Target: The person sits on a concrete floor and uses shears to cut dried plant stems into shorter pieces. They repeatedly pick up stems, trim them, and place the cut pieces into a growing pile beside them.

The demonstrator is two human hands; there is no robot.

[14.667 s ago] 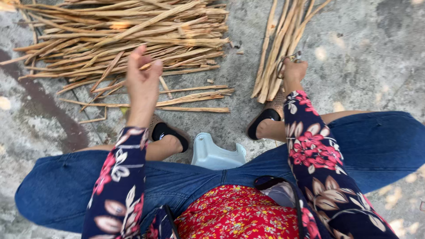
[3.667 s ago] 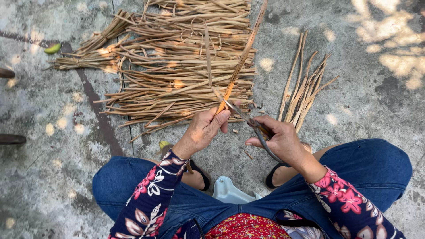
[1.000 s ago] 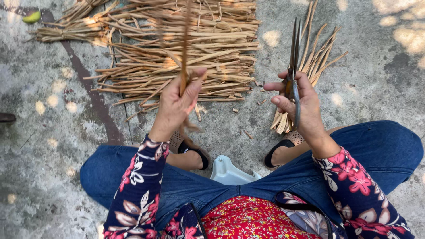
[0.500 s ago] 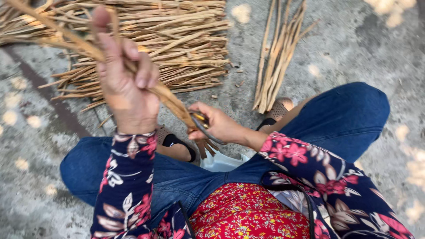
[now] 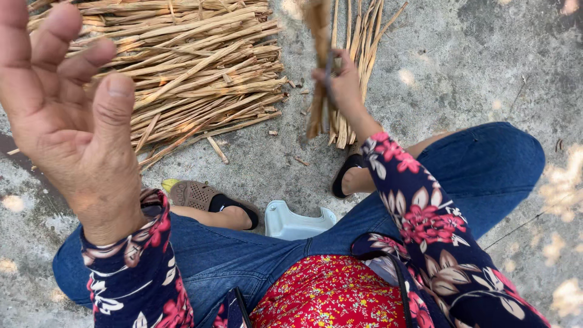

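Under you lies rough, matt grey concrete ground [image 5: 473,67], and on it a big pile of dry, fibrous tan plant strips [image 5: 182,67], dull and splintery like split cane. Your right hand [image 5: 340,82] grips a blurred strip of the same straw-coloured fibre [image 5: 317,73] beside a smaller bundle of matching dry strips [image 5: 364,36]. You wear soft blue denim trousers [image 5: 486,164], floral printed cloth sleeves [image 5: 425,212] and matt brown rubbery sandals [image 5: 197,195], near a smooth pale plastic stool [image 5: 294,223].

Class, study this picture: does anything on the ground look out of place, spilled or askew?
Short broken bits of stalk lie scattered on the concrete, loose from the big pile of dried stalks and from the small bundle. Otherwise nothing stands out.
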